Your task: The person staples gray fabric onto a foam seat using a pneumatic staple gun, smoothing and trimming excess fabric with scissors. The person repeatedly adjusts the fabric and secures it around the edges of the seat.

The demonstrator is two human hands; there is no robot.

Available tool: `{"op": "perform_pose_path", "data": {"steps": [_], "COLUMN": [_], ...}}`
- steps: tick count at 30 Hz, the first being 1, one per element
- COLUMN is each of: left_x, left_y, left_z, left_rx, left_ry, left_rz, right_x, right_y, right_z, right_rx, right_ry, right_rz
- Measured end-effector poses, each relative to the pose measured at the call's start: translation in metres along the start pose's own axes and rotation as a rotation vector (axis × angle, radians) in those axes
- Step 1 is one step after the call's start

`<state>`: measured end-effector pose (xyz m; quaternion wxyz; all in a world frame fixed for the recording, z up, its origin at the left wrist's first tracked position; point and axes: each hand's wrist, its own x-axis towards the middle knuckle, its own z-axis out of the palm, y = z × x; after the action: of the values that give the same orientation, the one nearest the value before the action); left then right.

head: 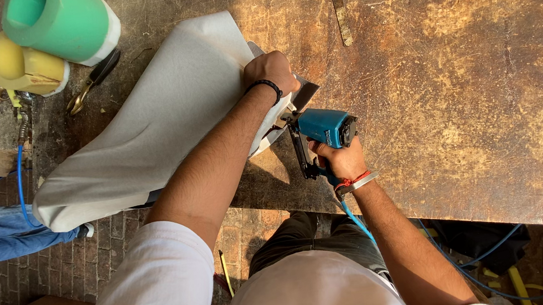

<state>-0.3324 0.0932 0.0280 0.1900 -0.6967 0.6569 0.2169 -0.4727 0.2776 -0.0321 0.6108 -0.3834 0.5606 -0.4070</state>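
My left hand [270, 73] is closed down on the grey fabric [147, 125], pressing its folded edge over the padded panel at the near edge of the surface [466, 85]. My right hand [343, 160] is wrapped tight round the grip of the blue stapler [324, 130], its nose set against the panel's edge just beside my left fingers. The blue hose [359, 220] trails down from the handle past my wrist.

To do this well, I judge the fabric wants pulling taut and flat before each shot, the nose held square to the edge, and my left fingers kept clear of the firing line. Green and yellow foam rolls [48, 38] lie well apart, at the far left.
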Motion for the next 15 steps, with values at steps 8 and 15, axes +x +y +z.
{"op": "perform_pose_path", "data": {"steps": [8,15], "left_x": [-0.006,-0.020], "left_y": [0.002,-0.009], "left_z": [-0.004,-0.013], "left_rx": [-0.023,-0.130], "left_ry": [0.006,0.122], "left_rz": [-0.013,0.110], "right_x": [-0.005,0.017], "right_y": [0.001,0.020], "right_z": [0.010,-0.047], "right_rx": [0.001,-0.763], "right_ry": [0.037,0.116], "right_rz": [0.050,0.121]}}
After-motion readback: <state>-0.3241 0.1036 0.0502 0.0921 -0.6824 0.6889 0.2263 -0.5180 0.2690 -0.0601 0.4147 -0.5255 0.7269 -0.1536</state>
